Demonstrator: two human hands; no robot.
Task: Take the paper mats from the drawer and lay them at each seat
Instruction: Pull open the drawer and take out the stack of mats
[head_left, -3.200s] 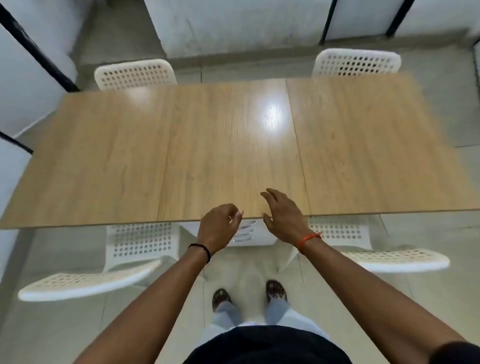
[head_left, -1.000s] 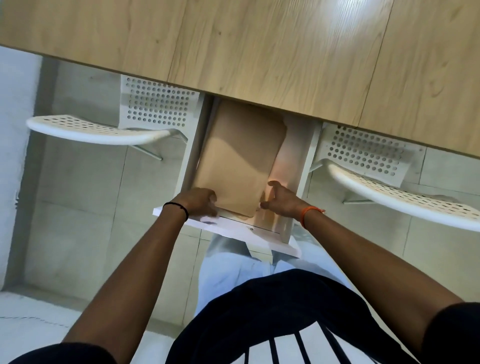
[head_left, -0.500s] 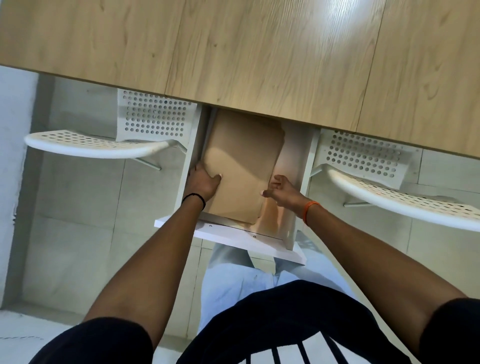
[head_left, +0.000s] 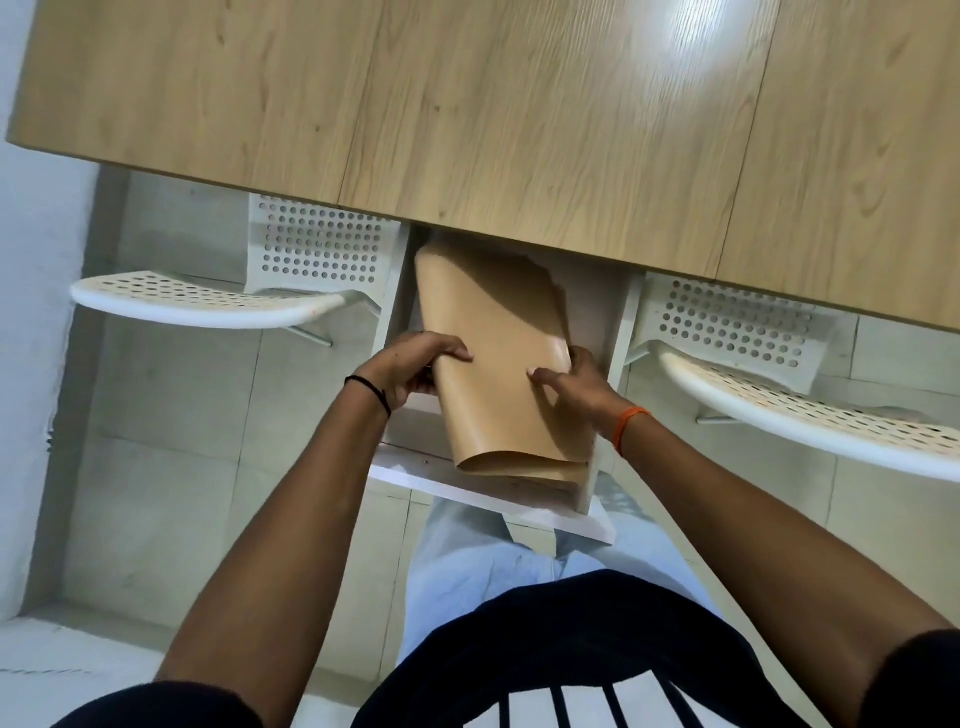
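A person stands at the near edge of a wooden surface (head_left: 519, 114), looking down at a white drawer (head_left: 488, 491) pulled out from under that edge, between two white perforated chairs. The stack of brown paper mats (head_left: 493, 374) is tilted up out of the drawer: its far end lies back under the surface's near edge, while its near end curves over the drawer's front panel, the sheets bowed into a rounded fold. The left hand (head_left: 410, 366) grips the stack's left side, with fingers (head_left: 454, 353) curled over the top sheet and the rest of the hand behind the edge. The right hand (head_left: 574, 392) grips the right side, its thumb pressed flat on the top sheet and the other fingers wrapped round the edge, out of sight beneath the paper. A black band circles the left wrist, and an orange band (head_left: 626, 428) circles the right. The left chair (head_left: 218, 301) sits just beside the drawer's left wall, its seat tucked under the near edge; the right chair (head_left: 779, 384) stands in the same way beside the drawer's right wall. A bright glare patch lies on the surface near its far right part. Below the drawer front show the person's light trousers and a dark top with white stripes, above a pale tiled floor (head_left: 171, 467).
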